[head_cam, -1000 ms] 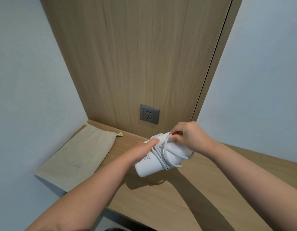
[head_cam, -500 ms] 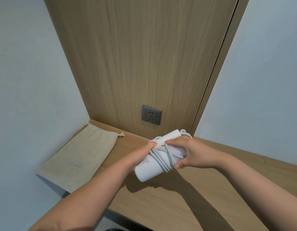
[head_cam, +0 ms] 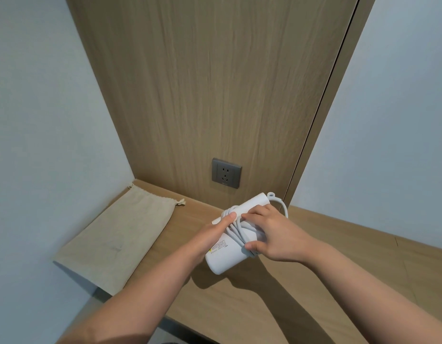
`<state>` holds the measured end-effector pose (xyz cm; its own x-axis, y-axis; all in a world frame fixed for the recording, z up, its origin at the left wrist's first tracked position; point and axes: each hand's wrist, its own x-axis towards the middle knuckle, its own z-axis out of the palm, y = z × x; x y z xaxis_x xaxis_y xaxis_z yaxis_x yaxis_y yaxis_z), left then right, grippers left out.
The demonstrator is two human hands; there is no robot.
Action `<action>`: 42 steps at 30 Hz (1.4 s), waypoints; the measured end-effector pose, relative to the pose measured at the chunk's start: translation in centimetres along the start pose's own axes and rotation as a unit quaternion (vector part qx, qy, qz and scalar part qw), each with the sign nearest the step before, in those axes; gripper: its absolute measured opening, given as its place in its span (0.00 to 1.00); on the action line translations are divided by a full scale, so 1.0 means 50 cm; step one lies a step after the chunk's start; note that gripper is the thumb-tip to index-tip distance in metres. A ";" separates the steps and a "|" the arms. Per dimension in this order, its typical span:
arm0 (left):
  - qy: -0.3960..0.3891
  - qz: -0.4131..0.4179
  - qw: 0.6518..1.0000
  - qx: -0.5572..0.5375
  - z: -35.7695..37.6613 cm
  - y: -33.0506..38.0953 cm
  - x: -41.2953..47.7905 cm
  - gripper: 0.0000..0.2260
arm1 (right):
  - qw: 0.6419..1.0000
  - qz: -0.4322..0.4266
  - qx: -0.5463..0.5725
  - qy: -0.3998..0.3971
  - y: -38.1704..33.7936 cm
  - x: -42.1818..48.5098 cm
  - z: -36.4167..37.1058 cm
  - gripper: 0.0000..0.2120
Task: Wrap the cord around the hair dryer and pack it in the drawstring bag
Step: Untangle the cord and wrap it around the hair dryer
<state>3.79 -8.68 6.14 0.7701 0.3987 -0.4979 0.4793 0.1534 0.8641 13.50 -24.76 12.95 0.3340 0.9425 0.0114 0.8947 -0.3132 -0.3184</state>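
Observation:
A white hair dryer (head_cam: 223, 255) is held above the wooden shelf (head_cam: 339, 264), its barrel pointing down toward me. Its white cord (head_cam: 236, 229) is wound in several turns around the middle, with a loose loop (head_cam: 280, 203) arching at the far end. My left hand (head_cam: 216, 233) grips the dryer from the left, thumb pressing on the coils. My right hand (head_cam: 272, 234) wraps over the right side, fingers on the cord. A beige drawstring bag (head_cam: 115, 240) lies flat at the shelf's left end, mouth toward the back wall.
A grey wall socket (head_cam: 226, 173) sits in the wood panel just above the shelf, behind the dryer. Pale walls close in the shelf on the left and right. The shelf's front edge (head_cam: 190, 326) runs below my forearms.
My right hand has gone from the top of the dryer down over its right side, carrying the cord around. The dryer's far end and a cord loop now show above my hands.

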 end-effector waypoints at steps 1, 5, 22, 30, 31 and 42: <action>0.002 -0.002 1.000 -0.001 0.000 -0.002 0.001 0.31 | 1.000 0.001 0.010 -0.002 0.000 0.001 -0.002 0.30; -0.009 -0.012 1.000 -0.008 0.001 -0.014 0.000 0.24 | 0.999 0.017 0.033 -0.002 -0.004 0.006 -0.011 0.30; -0.164 -0.168 0.925 -0.299 -0.049 -0.012 0.014 0.35 | 0.817 0.277 0.456 0.217 0.102 -0.013 -0.005 0.13; -0.244 -0.191 0.906 -0.288 -0.051 0.005 0.010 0.35 | 0.798 0.198 0.569 -0.016 0.083 -0.001 -0.010 0.14; -0.251 -0.190 0.903 -0.291 -0.051 0.005 0.010 0.34 | 0.806 0.180 0.564 -0.026 0.081 -0.004 -0.012 0.14; -0.232 -0.181 0.908 -0.298 -0.052 0.005 -0.014 0.33 | 0.836 0.184 0.506 0.110 0.073 0.000 -0.005 0.08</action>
<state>2.26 -6.58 6.89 0.7686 -0.1781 -0.6145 0.5301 0.7149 0.4559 16.86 -25.93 12.03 0.6780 0.7244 -0.1248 0.0486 -0.2136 -0.9757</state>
